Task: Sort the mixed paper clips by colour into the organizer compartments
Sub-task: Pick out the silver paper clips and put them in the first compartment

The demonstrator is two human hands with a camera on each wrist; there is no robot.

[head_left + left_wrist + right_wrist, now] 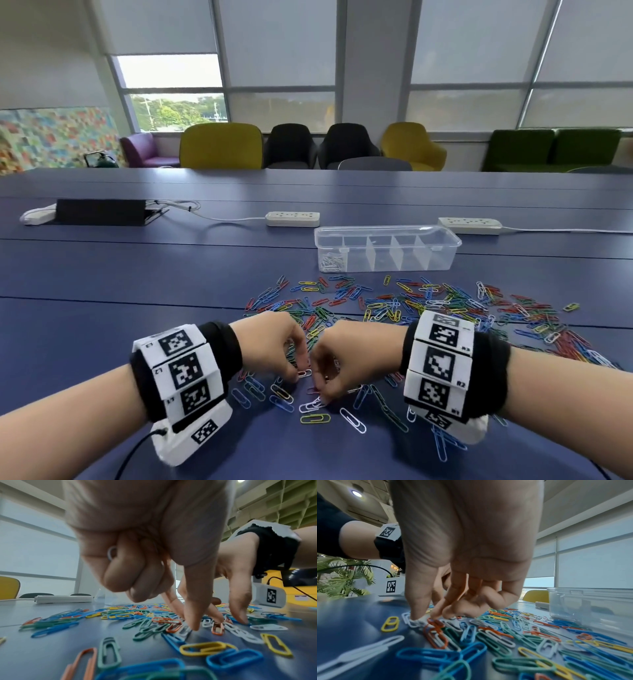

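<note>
Mixed paper clips (404,305) in blue, green, red, yellow and white lie scattered on the blue table (137,274). The clear organizer (442,255) stands behind them, with white clips (330,262) in its leftmost compartment. Both hands work side by side at the pile's near edge. My left hand (298,371) keeps a white clip (111,553) tucked in its curled fingers, while thumb and forefinger (187,622) reach down to the table. My right hand (424,619) pinches at a white clip (412,622), its forefinger touching an orange clip (436,622).
Two white power strips (293,218) (471,225) and a black device (99,212) with cables lie further back on the table. Chairs (221,145) line the far edge. Loose clips (555,342) spread out to the right of my right wrist.
</note>
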